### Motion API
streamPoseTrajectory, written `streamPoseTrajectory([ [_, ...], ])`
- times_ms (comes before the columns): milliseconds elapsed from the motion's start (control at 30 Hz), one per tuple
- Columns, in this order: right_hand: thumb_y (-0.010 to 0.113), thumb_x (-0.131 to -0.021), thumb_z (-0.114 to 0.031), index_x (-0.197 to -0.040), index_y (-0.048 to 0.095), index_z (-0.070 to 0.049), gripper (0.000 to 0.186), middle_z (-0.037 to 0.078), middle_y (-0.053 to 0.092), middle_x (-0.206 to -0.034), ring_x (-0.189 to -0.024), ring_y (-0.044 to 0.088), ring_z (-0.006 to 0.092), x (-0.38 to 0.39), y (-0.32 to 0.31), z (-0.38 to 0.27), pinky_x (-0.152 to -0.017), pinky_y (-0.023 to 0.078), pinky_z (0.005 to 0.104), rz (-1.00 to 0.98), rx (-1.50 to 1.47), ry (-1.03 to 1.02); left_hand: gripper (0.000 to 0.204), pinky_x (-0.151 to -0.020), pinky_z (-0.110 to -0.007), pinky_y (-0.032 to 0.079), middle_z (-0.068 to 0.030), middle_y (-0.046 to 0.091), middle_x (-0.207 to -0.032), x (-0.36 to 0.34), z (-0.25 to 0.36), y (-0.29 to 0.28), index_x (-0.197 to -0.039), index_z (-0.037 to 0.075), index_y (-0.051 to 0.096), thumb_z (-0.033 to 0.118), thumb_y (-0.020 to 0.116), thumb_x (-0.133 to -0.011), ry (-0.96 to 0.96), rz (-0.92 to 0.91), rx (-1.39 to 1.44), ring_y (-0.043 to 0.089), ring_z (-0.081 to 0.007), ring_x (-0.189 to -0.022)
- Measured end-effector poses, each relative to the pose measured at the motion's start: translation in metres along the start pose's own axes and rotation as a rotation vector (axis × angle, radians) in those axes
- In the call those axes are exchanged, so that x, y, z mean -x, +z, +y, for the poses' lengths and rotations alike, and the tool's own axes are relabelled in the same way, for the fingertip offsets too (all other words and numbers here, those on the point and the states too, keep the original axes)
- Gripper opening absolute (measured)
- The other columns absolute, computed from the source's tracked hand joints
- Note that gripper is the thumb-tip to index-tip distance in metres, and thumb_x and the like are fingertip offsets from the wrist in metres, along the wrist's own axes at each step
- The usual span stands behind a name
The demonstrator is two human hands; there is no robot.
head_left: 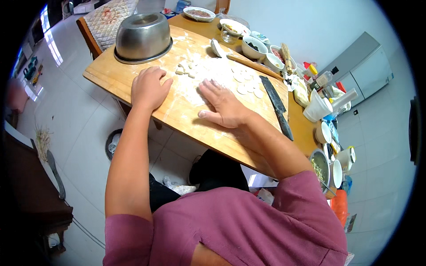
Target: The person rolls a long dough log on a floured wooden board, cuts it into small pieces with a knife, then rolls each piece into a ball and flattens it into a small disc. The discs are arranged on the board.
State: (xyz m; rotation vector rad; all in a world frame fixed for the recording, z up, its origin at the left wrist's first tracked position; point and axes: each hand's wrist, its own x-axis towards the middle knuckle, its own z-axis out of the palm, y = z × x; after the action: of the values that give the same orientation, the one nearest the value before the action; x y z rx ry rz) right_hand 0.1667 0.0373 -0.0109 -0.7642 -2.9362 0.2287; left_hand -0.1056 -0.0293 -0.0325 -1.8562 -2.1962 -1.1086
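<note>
My right hand (223, 105) lies palm down on the floured wooden board (177, 114), its fingers stretched out and dusted with flour; anything under the palm is hidden. My left hand (148, 90) rests near the board's front left edge, fingers loosely bent and thumb apart, with nothing seen in it. Small lumps of dough (187, 69) sit just beyond my hands. Several flattened dough rounds (246, 82) are spread to the right of them. Along the right side lies a dark-bladed knife (274, 97), its handle toward me. A wooden rolling pin (255, 65) lies across the far right.
An upturned metal basin (144, 37) stands at the board's far left. Beyond the rolling pin are a white scoop (217, 48) and several bowls, one with dark food (254, 47). A white jug (317, 106) and a bowl of chopped filling (319, 166) line the table's right side.
</note>
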Motion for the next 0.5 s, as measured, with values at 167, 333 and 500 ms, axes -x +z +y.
streamPoseTrajectory([
  [167, 0.053, -0.097, -0.075, -0.164, 0.037, -0.001, 0.101, 0.032, 0.029, -0.17, -0.159, 0.025, 0.0483, 0.008, 0.003, -0.019, -0.13, 0.019, 0.0536, 0.033, 0.075, 0.066, 0.033, -0.103, -0.046, 0.051, -0.0126, 0.074, -0.122, 0.001, 0.004, -0.002, -0.112, 0.005, 0.077, 0.03, 0.074, -0.092, 0.008, -0.005, -0.018, 0.065, -0.0341, -0.119],
  [333, 0.048, -0.106, -0.057, -0.165, 0.036, -0.007, 0.079, 0.024, 0.031, -0.172, -0.161, 0.028, 0.0389, 0.013, 0.002, 0.0, -0.131, 0.016, 0.0565, 0.106, 0.084, 0.092, 0.032, -0.105, -0.046, 0.05, -0.0121, 0.074, -0.123, 0.001, 0.002, 0.001, -0.112, 0.005, 0.077, 0.03, 0.075, -0.091, 0.0, 0.018, -0.036, 0.065, -0.0337, -0.12],
  [500, 0.043, -0.111, -0.049, -0.165, 0.038, -0.013, 0.065, 0.02, 0.033, -0.172, -0.161, 0.029, 0.035, 0.003, -0.004, 0.06, -0.132, 0.016, 0.057, 0.1, 0.192, 0.219, 0.031, -0.103, -0.046, 0.05, -0.0118, 0.074, -0.121, 0.001, 0.002, 0.0, -0.111, 0.005, 0.077, 0.03, 0.075, -0.092, 0.011, 0.017, -0.001, 0.064, -0.0333, -0.119],
])
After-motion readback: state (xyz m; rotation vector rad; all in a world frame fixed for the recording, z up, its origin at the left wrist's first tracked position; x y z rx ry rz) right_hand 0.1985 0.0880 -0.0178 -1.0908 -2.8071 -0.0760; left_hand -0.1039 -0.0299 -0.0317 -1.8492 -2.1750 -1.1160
